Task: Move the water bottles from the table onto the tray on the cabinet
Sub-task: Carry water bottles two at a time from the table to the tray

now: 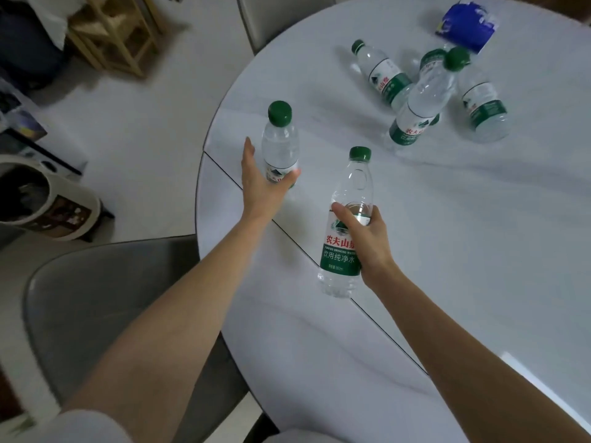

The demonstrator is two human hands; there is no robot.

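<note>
Nearest, at about 5 o'clock, the right hand (364,238) holds a water bottle (347,225) clear of the white surface (447,251). Its fingers are curled round the bottle's middle, just above the green and white label, with the thumb across the front. This bottle has a green cap and leans slightly, cap toward 12 o'clock.

Farther out, at about 10 o'clock from that hand, the left hand (260,183) reaches to a second bottle (280,145) that stands near the surface's curved edge. The fingers are spread wide, the thumb up on the bottle's left side and the other fingertips wrapping under its label on the right; whether they are already gripping firmly I cannot tell.

Farther still, toward 1 o'clock, is a cluster of more bottles. One upright bottle (422,100) stands at the front of the cluster with its cap tilted toward the camera. A lying bottle (382,71) rests behind it on the left, and another lying bottle (484,107) on the right, both close to the upright one. A further green cap shows behind the upright bottle, mostly hidden.

At the far edge, at 1 o'clock, lies a blue and white package (467,24).

Off the surface, a grey chair (96,298) sits at 8 o'clock and a wooden stool (112,30) at 11 o'clock on the floor.
</note>
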